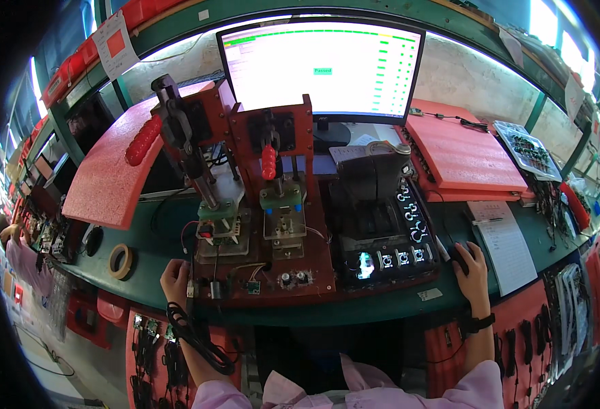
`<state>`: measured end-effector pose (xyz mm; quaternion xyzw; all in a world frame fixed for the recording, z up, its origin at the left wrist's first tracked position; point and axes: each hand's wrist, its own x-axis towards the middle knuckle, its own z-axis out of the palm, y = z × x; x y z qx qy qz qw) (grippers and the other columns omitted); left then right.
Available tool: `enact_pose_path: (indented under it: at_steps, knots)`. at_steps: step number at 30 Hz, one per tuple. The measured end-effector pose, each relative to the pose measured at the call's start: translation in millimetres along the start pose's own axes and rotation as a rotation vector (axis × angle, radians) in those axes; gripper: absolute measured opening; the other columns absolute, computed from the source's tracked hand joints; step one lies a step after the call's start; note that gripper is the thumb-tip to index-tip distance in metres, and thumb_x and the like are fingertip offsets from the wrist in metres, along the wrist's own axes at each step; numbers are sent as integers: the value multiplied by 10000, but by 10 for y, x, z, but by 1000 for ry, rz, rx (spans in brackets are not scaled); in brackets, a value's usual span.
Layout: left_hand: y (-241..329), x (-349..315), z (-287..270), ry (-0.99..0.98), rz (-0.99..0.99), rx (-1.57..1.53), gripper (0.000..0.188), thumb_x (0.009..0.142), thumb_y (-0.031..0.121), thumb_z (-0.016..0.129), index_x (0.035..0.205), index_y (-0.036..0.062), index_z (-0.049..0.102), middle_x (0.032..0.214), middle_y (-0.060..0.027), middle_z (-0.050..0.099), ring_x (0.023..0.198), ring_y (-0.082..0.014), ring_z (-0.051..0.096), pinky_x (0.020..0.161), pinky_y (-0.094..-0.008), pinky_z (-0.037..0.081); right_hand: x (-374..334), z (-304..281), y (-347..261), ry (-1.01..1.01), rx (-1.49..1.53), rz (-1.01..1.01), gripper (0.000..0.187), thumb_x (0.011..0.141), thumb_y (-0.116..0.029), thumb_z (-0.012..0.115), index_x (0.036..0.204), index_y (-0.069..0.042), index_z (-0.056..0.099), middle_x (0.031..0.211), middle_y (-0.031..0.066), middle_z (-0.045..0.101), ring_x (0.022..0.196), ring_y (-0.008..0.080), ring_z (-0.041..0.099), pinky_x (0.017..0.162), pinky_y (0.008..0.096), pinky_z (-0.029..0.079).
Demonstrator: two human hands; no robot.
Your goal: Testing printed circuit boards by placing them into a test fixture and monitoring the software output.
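Note:
My left hand (175, 279) is closed at the left edge of a dark red test fixture (300, 281). A coiled black cable (197, 341) hangs from it along my forearm, and a small metal plug (191, 290) shows by the fingers. My right hand (472, 269) rests over a black computer mouse (459, 262) on the green bench. On the fixture stand two toggle clamps with red handles, the left handle (143, 140) swung outward and the right handle (269, 162) pointing down. A small circuit board (223, 234) sits under the left clamp.
A lit monitor (320, 71) stands behind the fixture. To its right sits a black device (375, 204) with glowing dials. Beyond are a written sheet (504, 249), pink foam boards (460, 153) and a parts tray (528, 150). Tape (120, 262) lies at left; cables hang below.

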<state>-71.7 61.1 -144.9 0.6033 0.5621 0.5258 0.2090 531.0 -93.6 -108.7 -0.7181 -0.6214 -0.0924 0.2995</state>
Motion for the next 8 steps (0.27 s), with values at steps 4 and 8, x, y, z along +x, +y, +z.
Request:
enact_pose_path:
  at_steps: [4, 8]
  knots:
    - [-10, 6, -8, -10, -14, -6, 125, 857, 106, 565, 810, -10, 563, 670, -1, 539, 645, -45, 476, 576, -210, 403, -3, -3, 0, -2, 6, 1, 416, 759, -81, 633, 1170, -101, 571, 1192, 216, 481, 1079, 389, 484, 912, 427, 409]
    - [-46, 13, -22, -25, -4, -17, 120, 859, 109, 567, 822, -5, 564, 681, -11, 543, 654, -50, 478, 586, -214, 407, -2, 4, 6, -9, 9, 6, 418, 759, -85, 635, 1171, -99, 571, 1200, 215, 478, 1087, 391, 479, 918, 432, 404]
